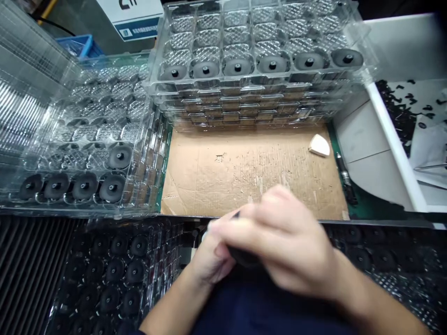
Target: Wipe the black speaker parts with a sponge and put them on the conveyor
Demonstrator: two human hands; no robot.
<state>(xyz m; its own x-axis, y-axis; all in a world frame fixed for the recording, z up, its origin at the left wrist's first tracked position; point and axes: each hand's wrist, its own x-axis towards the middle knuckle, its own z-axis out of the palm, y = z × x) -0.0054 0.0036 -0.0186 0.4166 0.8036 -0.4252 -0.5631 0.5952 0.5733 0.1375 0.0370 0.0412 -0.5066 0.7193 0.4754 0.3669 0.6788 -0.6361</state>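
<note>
Two hands come together: my left hand (213, 256) and blurred right hand (291, 237) grasp a dark part (244, 257) between them, mostly hidden. Cardboard (206, 174) lies just beyond my grip; white wedge (319, 145), pen-like tool (345, 179) beyond, rightward. Clear tray (244, 82) of round pieces (238, 67) farther ahead; second tray (70, 212) leftward.

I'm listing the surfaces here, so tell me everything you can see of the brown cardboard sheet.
The cardboard sheet is brown and matte, lying flat, with scuffs and scratches toward the middle and right and creases near its front left corner. A white wedge-shaped piece rests on it at the right. Clear trays hide its back edge; the right hand hides part of the front.
</note>
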